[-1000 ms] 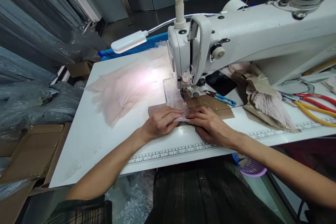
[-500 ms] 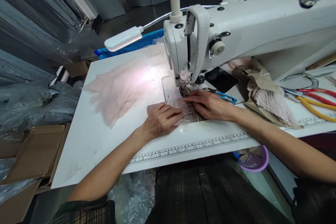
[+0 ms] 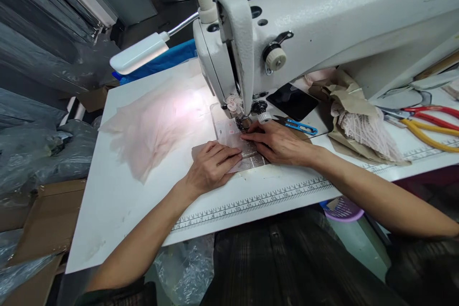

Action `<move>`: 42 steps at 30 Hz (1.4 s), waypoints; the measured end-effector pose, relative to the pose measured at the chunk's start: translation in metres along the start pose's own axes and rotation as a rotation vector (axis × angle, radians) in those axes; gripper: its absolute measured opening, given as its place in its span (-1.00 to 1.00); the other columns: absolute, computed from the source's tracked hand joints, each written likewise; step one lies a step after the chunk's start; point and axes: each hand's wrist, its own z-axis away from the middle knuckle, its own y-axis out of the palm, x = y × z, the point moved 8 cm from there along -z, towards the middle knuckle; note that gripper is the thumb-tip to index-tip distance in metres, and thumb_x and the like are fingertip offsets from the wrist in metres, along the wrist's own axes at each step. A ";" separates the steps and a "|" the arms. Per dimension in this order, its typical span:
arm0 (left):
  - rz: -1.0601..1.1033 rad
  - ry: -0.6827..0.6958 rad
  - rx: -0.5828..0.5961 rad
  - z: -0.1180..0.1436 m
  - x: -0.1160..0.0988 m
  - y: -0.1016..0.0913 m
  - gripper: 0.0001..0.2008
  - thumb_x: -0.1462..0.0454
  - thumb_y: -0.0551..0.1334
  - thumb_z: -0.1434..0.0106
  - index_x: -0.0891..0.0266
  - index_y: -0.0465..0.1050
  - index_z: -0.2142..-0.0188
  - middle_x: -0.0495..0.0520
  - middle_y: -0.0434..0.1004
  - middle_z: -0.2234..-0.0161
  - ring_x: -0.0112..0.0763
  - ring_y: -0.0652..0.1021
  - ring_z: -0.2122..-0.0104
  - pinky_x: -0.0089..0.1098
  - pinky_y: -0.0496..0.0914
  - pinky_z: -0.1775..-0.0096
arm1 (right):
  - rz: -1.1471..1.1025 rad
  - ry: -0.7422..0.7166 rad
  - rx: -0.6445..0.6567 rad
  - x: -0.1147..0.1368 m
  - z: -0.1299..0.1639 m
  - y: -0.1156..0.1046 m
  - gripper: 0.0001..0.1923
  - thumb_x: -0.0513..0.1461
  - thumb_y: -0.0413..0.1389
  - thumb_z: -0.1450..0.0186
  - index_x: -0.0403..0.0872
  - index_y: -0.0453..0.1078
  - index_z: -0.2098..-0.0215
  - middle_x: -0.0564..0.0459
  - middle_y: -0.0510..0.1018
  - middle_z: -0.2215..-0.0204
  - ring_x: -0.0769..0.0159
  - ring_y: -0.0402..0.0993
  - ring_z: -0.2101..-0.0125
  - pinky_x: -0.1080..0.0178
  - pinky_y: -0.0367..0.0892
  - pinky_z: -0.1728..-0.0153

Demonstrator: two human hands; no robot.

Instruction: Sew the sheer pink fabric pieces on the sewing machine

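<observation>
A piece of sheer pale fabric (image 3: 229, 134) lies on the plate of a white sewing machine (image 3: 247, 48), close to its presser foot (image 3: 244, 122). My left hand (image 3: 214, 165) rests on the fabric's near left part, its fingers laid flat and pointing right. On the other side, my right hand (image 3: 278, 142) has its thumb and index finger together at the fabric's right edge, just below the foot. The fingertips partly cover the fabric there. A heap of pink tulle (image 3: 150, 124) spreads over the white table (image 3: 118, 220) to the left.
Blue thread snips (image 3: 300, 127) and a dark phone (image 3: 292, 101) lie right of the needle area. Farther right are brown paper with pale lace (image 3: 362, 126) and scissors with yellow and red handles (image 3: 426, 129). A lamp (image 3: 139, 52) hangs over the tulle.
The view has shifted closer, so the machine and table sit farther left in it. Both hands stay at the fabric by the foot, with only slight finger movement.
</observation>
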 end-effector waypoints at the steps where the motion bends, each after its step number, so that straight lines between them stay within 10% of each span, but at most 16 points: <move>1: 0.004 0.008 -0.003 0.000 -0.001 0.000 -0.82 0.26 0.15 -0.35 0.27 0.44 0.10 0.15 0.60 0.11 -0.30 0.57 0.24 -0.26 0.35 0.25 | 0.001 0.000 -0.001 0.000 0.000 0.000 -0.56 -0.34 -0.03 -0.33 -0.14 0.39 -0.15 -0.20 0.44 0.06 0.03 0.35 0.08 -0.02 0.35 0.05; 16: -0.034 0.008 0.040 -0.002 -0.006 0.001 -0.79 0.26 0.10 -0.38 0.28 0.47 0.12 0.15 0.60 0.11 -0.32 0.50 0.31 -0.28 0.33 0.30 | 0.033 -0.043 0.097 0.012 0.010 -0.001 -0.59 -0.33 0.02 -0.33 0.08 0.46 -0.08 -0.11 0.42 0.02 0.04 0.30 0.02 -0.04 0.29 -0.01; 24: 0.073 -0.148 0.042 -0.009 0.015 -0.024 -0.39 -0.18 0.03 -0.28 0.27 0.50 0.09 0.22 0.56 0.08 -0.22 0.49 0.27 -0.20 0.30 0.28 | 0.041 -0.043 0.119 0.010 0.008 0.002 -0.57 -0.32 0.04 -0.31 0.10 0.44 -0.11 -0.10 0.41 0.03 0.02 0.30 0.00 -0.09 0.32 0.02; 33: 0.003 -0.223 0.153 -0.004 0.035 0.004 -0.44 -0.07 -0.05 -0.40 0.33 0.43 -0.03 0.23 0.50 0.00 -0.21 0.44 0.23 -0.20 0.32 0.23 | 0.061 -0.030 0.092 0.012 0.009 0.001 -0.60 -0.31 0.05 -0.30 0.09 0.48 -0.06 -0.11 0.42 0.04 0.01 0.30 0.02 -0.09 0.33 0.04; 42: 0.096 -0.179 0.014 -0.002 0.032 -0.001 -0.60 0.08 0.06 -0.42 0.37 0.40 0.01 0.27 0.51 0.06 -0.22 0.51 0.15 -0.18 0.44 0.14 | 0.053 -0.020 0.087 0.012 0.009 0.001 -0.62 -0.29 0.04 -0.32 0.12 0.48 -0.05 -0.08 0.43 0.04 0.02 0.31 0.01 -0.08 0.32 0.02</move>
